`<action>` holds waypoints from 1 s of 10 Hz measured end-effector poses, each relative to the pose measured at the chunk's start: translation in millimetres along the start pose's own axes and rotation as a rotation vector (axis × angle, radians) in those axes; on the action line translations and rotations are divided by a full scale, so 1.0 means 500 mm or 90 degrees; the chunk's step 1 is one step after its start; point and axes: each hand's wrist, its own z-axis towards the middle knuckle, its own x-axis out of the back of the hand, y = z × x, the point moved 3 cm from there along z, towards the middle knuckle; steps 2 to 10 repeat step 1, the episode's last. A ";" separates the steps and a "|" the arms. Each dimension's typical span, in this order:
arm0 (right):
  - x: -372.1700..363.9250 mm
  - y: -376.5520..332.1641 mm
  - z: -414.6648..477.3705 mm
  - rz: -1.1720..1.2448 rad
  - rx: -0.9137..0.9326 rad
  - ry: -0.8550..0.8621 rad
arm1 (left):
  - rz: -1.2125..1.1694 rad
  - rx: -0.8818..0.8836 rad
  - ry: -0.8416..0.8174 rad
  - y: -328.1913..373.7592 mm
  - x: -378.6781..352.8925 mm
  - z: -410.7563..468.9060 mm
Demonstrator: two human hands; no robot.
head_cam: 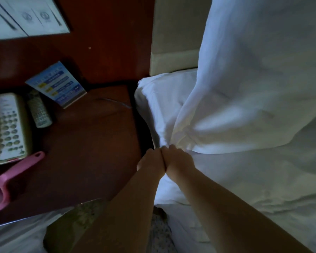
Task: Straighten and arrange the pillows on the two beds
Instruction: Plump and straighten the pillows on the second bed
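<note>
A large white pillow point(254, 79) stands tilted up on the right bed point(263, 179), its near corner bunched into folds. My left hand point(150, 161) and my right hand point(177, 158) sit side by side, knuckles touching, and both grip that bunched corner at the bed's left edge. A second white pillow point(159, 99) lies flat behind it, against the pale headboard point(173, 42). The fingertips of both hands are hidden in the fabric.
A dark red-brown nightstand point(91, 152) stands left of the bed. On it are a beige telephone point(5, 128), a remote control point(38, 108), a blue leaflet stand point(57, 84) and a pink-handled lint roller point(9, 179). White bedding of another bed point(16, 234) shows at lower left.
</note>
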 end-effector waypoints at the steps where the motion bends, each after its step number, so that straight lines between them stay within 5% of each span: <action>1: 0.035 -0.039 -0.039 0.016 0.041 0.016 | 0.053 -0.022 0.024 -0.020 0.041 -0.042; 10: 0.035 -0.039 -0.039 0.016 0.041 0.016 | 0.053 -0.022 0.024 -0.020 0.041 -0.042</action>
